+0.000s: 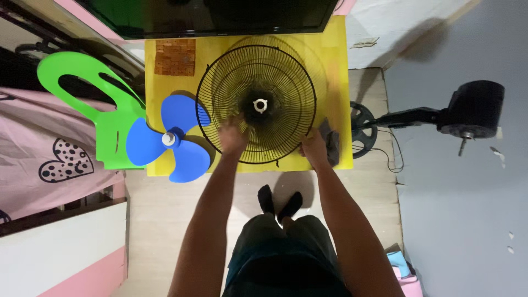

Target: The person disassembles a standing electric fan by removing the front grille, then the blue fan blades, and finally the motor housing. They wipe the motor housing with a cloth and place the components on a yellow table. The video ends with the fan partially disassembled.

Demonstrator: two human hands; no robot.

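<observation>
Left hand [232, 137] flat on black fan grille [257, 103], fingers spread, inside lower-left rim. Right hand [314, 147] closed on dark cloth [331, 143] at grille's lower-right rim. Grille centred on yellow table [335, 49]. Blue blade [171, 137] at left edge, beside green chair [104, 110].

- The black screen [220, 16] is cut off by the top edge.
- The right hand [314, 147] hides part of a grey cloth [331, 143].
- The left hand [232, 137] is motion-blurred; its fingers are indistinct.

Yellow table [338, 49], pale wooden floor [159, 220], green chair [110, 118], grey wall [467, 209]
</observation>
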